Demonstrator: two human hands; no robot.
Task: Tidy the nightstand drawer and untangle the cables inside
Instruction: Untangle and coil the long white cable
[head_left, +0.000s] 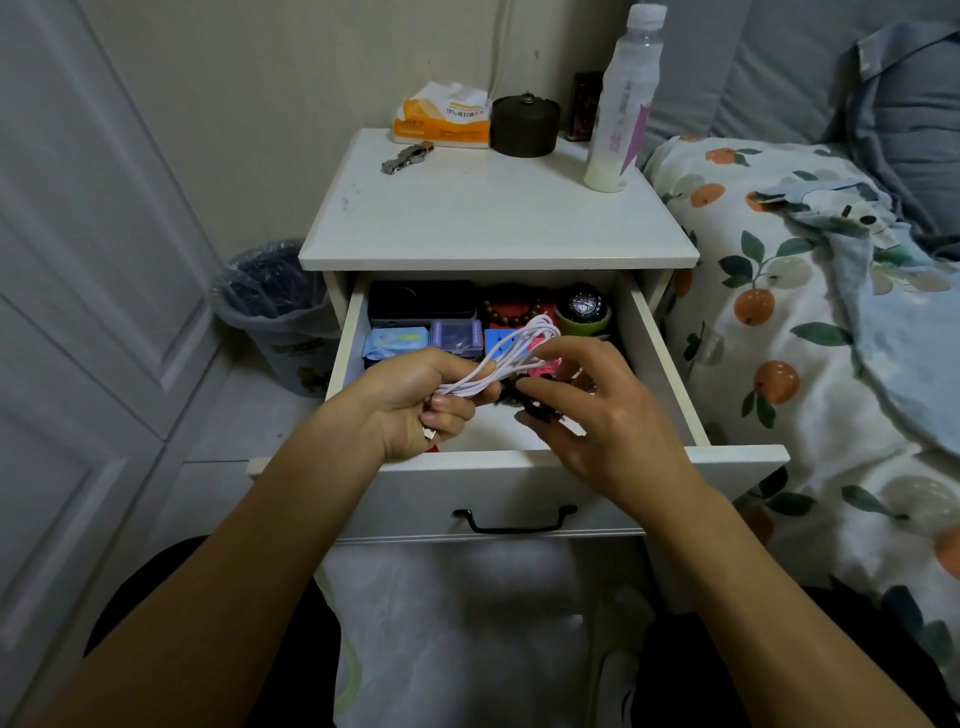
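The white nightstand's drawer is pulled out. Above it my left hand grips one end of a looped white cable, a plug end poking out below the fingers. My right hand pinches a black tie or cable against the white bundle's middle; which of the two it is stays unclear. At the back of the drawer lie a black case, a bead bracelet on a red box, a watch on a green stand, a blue packet, a purple box and a blue box.
On the nightstand top stand a tissue pack, a dark round jar, a tall plastic bottle and a metal watch. A lined bin sits left; the bed with a fruit-print cover is right.
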